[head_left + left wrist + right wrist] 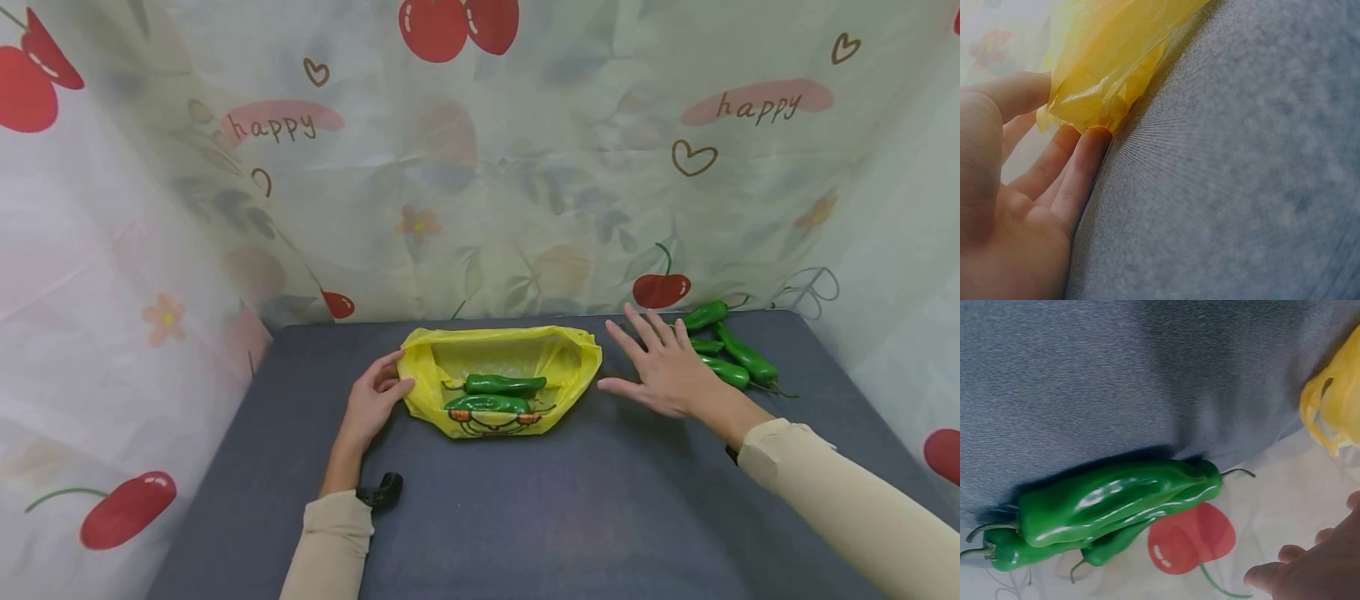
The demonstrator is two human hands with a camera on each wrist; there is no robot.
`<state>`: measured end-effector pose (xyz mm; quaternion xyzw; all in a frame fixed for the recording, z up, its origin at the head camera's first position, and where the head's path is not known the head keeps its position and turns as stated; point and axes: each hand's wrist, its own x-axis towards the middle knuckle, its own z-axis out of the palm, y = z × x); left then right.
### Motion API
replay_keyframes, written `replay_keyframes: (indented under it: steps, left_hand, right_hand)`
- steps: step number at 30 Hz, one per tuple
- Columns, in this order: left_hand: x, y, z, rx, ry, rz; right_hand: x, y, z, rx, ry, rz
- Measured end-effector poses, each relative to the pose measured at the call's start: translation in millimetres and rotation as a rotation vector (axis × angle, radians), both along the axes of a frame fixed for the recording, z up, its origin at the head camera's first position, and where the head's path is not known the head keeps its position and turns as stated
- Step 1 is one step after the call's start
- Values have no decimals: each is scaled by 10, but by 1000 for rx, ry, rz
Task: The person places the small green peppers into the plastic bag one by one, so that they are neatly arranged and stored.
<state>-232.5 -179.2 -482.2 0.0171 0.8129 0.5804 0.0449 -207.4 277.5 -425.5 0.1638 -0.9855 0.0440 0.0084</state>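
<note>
A yellow plastic bag (510,348) lies on the grey table with its mouth open toward me. Two green peppers (506,384) rest inside, one behind the other. At the bag's left edge my left hand (372,402) holds the plastic between thumb and fingers; in the left wrist view the thin yellow film (1110,69) bunches at the fingertips. My right hand (663,373), fingers spread and holding nothing, hovers between the bag and a pile of green peppers (746,354). Part of that pile is hidden behind the right hand in the head view.
The grey tabletop (525,517) stretches in front of the bag. A printed curtain (510,183) with cherries and hearts hangs at the back and both sides. The loose peppers (1116,500) lie near the table's back right edge, close to the curtain.
</note>
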Motion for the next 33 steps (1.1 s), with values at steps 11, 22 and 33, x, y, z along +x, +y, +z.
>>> replay_keyframes:
  steps: [11, 22, 33]
  left_hand:
    - [2, 9, -10, -2, -18, 11]
    - [-1, 19, -12, 9, -1, -4]
    - [-9, -1, -12, 14, 5, -6]
  right_hand:
    - [33, 176, -54, 1, -48, -57]
    - [69, 474, -146, 15, -77, -143]
    - [-9, 790, -224, 20, -118, -219]
